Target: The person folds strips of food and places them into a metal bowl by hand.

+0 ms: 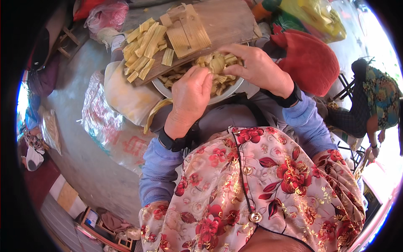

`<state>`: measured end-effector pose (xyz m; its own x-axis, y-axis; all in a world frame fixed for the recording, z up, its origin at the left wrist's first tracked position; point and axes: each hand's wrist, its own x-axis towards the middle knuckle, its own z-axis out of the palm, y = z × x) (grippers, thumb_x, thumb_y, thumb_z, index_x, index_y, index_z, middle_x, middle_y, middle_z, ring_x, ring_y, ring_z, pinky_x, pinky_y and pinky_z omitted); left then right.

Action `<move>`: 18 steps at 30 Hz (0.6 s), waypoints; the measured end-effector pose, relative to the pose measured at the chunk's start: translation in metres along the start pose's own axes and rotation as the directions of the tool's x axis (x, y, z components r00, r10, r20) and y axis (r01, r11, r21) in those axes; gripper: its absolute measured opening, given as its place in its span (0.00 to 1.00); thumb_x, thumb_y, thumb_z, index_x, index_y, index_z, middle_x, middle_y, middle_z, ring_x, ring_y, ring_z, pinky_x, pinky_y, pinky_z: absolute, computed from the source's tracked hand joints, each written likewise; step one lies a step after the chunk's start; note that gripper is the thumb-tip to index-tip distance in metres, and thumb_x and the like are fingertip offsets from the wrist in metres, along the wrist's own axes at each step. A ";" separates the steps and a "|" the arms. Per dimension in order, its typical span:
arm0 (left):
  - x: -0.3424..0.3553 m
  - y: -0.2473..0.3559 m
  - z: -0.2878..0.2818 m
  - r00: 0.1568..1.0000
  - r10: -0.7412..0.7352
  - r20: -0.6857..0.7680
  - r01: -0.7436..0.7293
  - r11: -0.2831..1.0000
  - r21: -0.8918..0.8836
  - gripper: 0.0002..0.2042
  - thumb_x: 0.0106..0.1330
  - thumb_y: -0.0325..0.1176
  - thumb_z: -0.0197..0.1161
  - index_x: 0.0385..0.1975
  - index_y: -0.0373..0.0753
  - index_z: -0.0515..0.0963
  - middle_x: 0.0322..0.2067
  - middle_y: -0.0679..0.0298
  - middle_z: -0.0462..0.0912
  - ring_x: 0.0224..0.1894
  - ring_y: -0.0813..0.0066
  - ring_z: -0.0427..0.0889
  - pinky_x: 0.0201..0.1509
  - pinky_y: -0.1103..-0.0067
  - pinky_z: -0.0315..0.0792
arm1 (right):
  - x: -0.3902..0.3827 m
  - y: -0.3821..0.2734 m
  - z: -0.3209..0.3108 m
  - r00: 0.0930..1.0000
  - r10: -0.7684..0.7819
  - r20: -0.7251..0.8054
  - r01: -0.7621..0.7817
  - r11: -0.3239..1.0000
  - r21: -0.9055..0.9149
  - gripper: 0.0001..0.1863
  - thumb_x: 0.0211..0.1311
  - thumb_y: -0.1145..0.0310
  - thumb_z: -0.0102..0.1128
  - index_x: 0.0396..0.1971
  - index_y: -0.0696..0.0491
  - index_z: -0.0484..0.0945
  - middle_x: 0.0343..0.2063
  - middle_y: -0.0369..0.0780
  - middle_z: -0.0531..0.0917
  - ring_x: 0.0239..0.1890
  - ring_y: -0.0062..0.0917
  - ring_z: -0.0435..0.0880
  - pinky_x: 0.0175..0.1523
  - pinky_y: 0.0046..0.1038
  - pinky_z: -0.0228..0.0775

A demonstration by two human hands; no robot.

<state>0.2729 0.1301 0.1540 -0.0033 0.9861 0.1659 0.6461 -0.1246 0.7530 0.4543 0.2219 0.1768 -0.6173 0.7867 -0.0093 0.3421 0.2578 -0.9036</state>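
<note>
Folded yellow strip sits between both hands' fingers over bowl.

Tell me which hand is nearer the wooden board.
Right. The right hand lies over the bowl's far side, its fingers right against the board edge. The left hand sits at the bowl's near rim, farther from the board.

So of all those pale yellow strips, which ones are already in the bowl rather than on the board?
The loose heap under both hands, in the metal bowl, around the knotted piece. The others lie in flat stacks on the wooden board, farther from the person.
</note>
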 end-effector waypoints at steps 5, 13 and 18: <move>0.007 -0.004 -0.005 0.998 -0.055 -0.020 0.057 0.995 0.077 0.08 0.59 0.33 0.61 0.23 0.36 0.72 0.24 0.55 0.75 0.25 0.52 0.75 0.25 0.67 0.67 | 0.000 0.015 -0.007 0.953 -0.234 0.193 0.290 0.891 -0.348 0.09 0.54 0.67 0.60 0.25 0.57 0.74 0.21 0.43 0.75 0.27 0.43 0.73 0.31 0.37 0.66; -0.003 -0.002 -0.001 0.999 0.033 -0.017 -0.031 0.995 0.099 0.07 0.57 0.31 0.60 0.22 0.37 0.70 0.24 0.57 0.75 0.26 0.54 0.76 0.26 0.67 0.68 | 0.004 0.010 -0.013 0.945 -0.305 0.115 0.325 0.857 -0.399 0.27 0.43 0.67 0.67 0.48 0.55 0.75 0.43 0.44 0.79 0.47 0.40 0.77 0.48 0.33 0.69; 0.010 0.014 -0.005 0.989 0.146 0.030 -0.149 0.979 0.136 0.04 0.58 0.29 0.58 0.26 0.37 0.71 0.23 0.54 0.72 0.26 0.50 0.74 0.28 0.65 0.66 | 0.012 -0.008 -0.003 0.925 -0.252 0.283 0.346 0.867 -0.359 0.19 0.45 0.67 0.66 0.40 0.55 0.78 0.38 0.43 0.81 0.43 0.39 0.77 0.47 0.35 0.67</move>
<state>0.2776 0.1376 0.1692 0.1146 0.9602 0.2549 0.7370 -0.2542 0.6263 0.4461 0.2314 0.1852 -0.8582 0.5039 0.0982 0.3370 0.6972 -0.6328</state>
